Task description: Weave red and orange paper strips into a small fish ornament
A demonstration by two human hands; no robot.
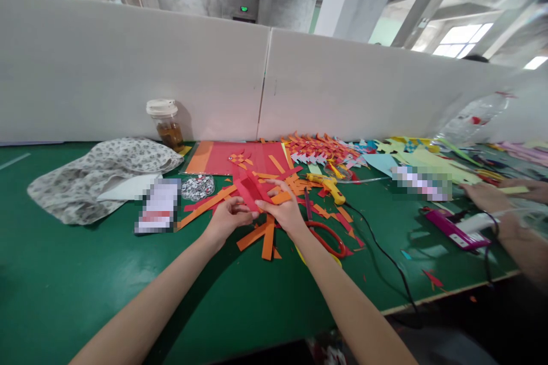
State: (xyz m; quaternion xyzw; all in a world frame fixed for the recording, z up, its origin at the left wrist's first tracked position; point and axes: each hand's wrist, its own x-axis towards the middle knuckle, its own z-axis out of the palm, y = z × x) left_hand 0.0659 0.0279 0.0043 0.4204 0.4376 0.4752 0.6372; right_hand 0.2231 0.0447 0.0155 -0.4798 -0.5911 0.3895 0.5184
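Observation:
Several red paper strips (251,189) are held in front of me, partly overlapping. My right hand (287,214) is closed on their right side, thumb on top, with an orange strip (281,198) by its fingers. My left hand (229,221) is closed at their lower left edge, thumb and fingers pinched together. Beneath and around the hands lie loose orange strips (268,238) and red and orange scraps. Red-handled scissors (329,244) lie beside my right wrist. A woven red and orange paper fish (238,158) rests just beyond the hands.
A yellow glue gun (329,187) trails a black cord to the table's front edge. A bag of googly eyes (197,187), a blurred phone (159,205), a patterned cloth (107,174) and a lidded cup (166,125) stand left. Another person's hands (492,205) work at right near a purple tool (456,231).

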